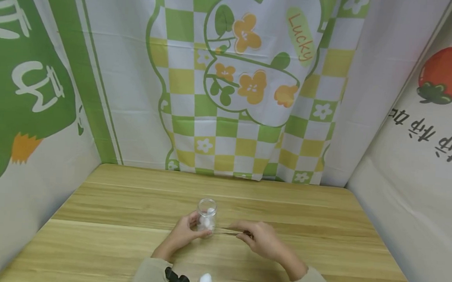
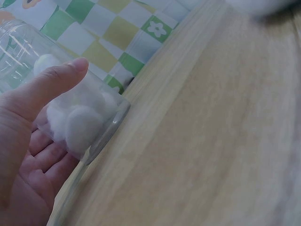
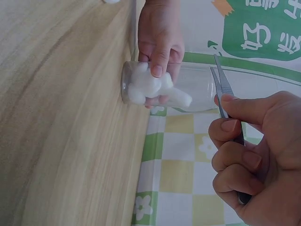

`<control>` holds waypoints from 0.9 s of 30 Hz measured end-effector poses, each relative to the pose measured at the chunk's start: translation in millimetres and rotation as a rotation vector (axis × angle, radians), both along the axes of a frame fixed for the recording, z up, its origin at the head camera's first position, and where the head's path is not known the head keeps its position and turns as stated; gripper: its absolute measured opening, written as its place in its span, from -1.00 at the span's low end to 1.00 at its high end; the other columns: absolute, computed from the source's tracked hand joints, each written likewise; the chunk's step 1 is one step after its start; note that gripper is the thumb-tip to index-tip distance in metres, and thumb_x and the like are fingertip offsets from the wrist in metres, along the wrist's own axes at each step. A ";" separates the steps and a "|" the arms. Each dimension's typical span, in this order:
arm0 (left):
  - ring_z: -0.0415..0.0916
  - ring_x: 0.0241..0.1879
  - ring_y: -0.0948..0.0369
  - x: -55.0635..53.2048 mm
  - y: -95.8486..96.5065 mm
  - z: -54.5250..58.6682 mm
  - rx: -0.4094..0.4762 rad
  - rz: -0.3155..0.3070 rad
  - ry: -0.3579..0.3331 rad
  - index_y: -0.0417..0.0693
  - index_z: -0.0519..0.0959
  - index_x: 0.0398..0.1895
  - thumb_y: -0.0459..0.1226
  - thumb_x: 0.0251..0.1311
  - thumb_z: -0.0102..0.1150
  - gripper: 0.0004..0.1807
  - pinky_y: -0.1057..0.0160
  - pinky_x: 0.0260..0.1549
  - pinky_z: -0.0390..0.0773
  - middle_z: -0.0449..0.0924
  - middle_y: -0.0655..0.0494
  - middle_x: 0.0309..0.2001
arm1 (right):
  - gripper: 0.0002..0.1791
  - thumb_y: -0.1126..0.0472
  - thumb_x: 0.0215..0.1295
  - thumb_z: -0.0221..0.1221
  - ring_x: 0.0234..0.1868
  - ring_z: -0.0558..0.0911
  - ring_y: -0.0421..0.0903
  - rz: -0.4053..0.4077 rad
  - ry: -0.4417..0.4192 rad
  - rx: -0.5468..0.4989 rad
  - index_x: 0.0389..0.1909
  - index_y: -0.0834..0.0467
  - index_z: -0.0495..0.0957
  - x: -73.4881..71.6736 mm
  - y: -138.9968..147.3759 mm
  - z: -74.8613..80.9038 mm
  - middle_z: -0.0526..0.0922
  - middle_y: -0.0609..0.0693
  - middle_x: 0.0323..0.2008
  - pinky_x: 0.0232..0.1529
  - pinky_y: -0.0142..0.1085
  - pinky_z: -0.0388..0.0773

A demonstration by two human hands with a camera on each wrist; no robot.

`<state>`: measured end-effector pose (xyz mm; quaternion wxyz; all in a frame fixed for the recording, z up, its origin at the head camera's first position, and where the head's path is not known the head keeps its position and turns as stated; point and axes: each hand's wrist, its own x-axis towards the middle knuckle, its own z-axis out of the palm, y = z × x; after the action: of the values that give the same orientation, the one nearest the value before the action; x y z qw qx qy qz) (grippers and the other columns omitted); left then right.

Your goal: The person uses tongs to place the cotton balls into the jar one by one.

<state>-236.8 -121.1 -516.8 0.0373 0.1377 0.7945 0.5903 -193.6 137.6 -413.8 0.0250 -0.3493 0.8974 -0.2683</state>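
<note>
A clear glass jar (image 1: pixel 207 217) with several white cotton balls (image 3: pixel 148 84) in its lower part stands upright on the wooden table. My left hand (image 1: pixel 183 233) holds it low down, thumb on the near side and fingers behind, as the left wrist view also shows. In my right hand (image 1: pixel 263 240) is a pair of metal tweezers (image 3: pixel 225 87), gripped between thumb and curled fingers. Their tips are slightly apart with nothing between them, and overlap the area by the jar's mouth in the right wrist view. The jar's lid is nowhere in view.
One loose cotton ball (image 1: pixel 205 281) lies on the table (image 1: pixel 129 204) nearer to me, between my forearms. Black wrist mounts sit at both sleeves. A patterned cloth (image 1: pixel 245 151) hangs behind the table's far edge, with printed cloth walls to the left and right.
</note>
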 end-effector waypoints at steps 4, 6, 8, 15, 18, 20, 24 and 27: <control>0.48 0.22 -0.16 0.1 0.1 0.4 -0.004 0.002 0.000 -0.24 0.40 0.25 -0.24 0.05 0.41 -0.32 -0.07 0.28 0.47 0.55 -0.26 0.17 | -0.69 0.18 0.37 0.11 -0.54 0.35 -0.49 0.025 -0.011 0.010 0.10 0.04 0.58 3.5 0.9 -1.8 0.74 -0.01 -0.30 -0.53 -0.60 0.39; 0.48 0.22 -0.17 0.2 0.2 0.6 -0.001 0.002 -0.003 -0.25 0.40 0.25 -0.24 0.05 0.40 -0.33 -0.08 0.29 0.46 0.54 -0.27 0.17 | -0.69 0.18 0.38 0.10 -0.54 0.35 -0.49 0.043 -0.026 0.014 0.10 0.04 0.59 5.2 1.4 -3.1 0.76 0.03 -0.22 -0.52 -0.60 0.41; 0.48 0.22 -0.17 0.2 0.2 0.5 -0.002 0.003 -0.007 -0.25 0.40 0.25 -0.24 0.05 0.40 -0.32 -0.08 0.28 0.46 0.54 -0.27 0.17 | -0.69 0.19 0.38 0.10 -0.52 0.36 -0.50 0.061 -0.038 0.015 0.09 0.05 0.59 7.0 1.9 -4.7 0.75 0.04 -0.14 -0.48 -0.61 0.43; 0.50 0.20 -0.16 0.4 0.6 0.5 -0.007 0.012 -0.006 -0.26 0.41 0.24 -0.24 0.04 0.41 -0.33 -0.09 0.27 0.48 0.56 -0.26 0.15 | -0.68 0.21 0.38 0.09 -0.59 0.27 -0.51 0.088 -0.095 -0.007 0.10 0.11 0.57 10.1 4.1 -11.1 0.73 0.07 -0.28 -0.52 -0.63 0.41; 0.50 0.20 -0.16 1.0 0.9 1.6 -0.007 0.019 -0.010 -0.25 0.41 0.24 -0.24 0.03 0.41 -0.32 -0.09 0.27 0.48 0.56 -0.26 0.15 | -0.69 0.20 0.38 0.09 -0.55 0.36 -0.50 0.096 -0.082 -0.005 0.09 0.11 0.58 10.7 5.2 -13.8 0.75 0.08 -0.24 -0.47 -0.63 0.45; 0.50 0.20 -0.16 1.0 0.7 1.7 -0.007 0.019 -0.013 -0.24 0.41 0.24 -0.24 0.04 0.41 -0.32 -0.09 0.27 0.48 0.56 -0.25 0.16 | -0.70 0.21 0.37 0.10 -0.48 0.45 -0.49 0.098 -0.077 -0.001 0.08 0.10 0.58 11.3 5.6 -15.4 0.76 0.06 -0.14 -0.40 -0.63 0.50; 0.49 0.22 -0.15 1.1 0.1 2.1 -0.010 0.014 -0.014 -0.22 0.41 0.25 -0.24 0.05 0.41 -0.33 -0.09 0.29 0.46 0.54 -0.25 0.18 | -0.71 0.20 0.35 0.12 -0.46 0.47 -0.50 0.102 -0.052 0.017 0.06 0.07 0.60 13.8 5.2 -17.6 0.76 0.01 -0.08 -0.40 -0.64 0.50; 0.49 0.22 -0.16 0.6 0.7 1.9 -0.011 0.014 -0.011 -0.23 0.41 0.24 -0.24 0.04 0.41 -0.33 -0.09 0.29 0.46 0.54 -0.25 0.18 | -0.71 0.20 0.34 0.13 -0.55 0.34 -0.54 0.114 -0.054 0.023 0.05 0.07 0.60 15.7 4.7 -19.7 0.77 -0.01 -0.13 -0.49 -0.65 0.43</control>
<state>-236.2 -120.4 -515.0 0.0381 0.1285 0.7984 0.5870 -177.9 142.3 -433.5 0.0686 -0.3923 0.8780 -0.2655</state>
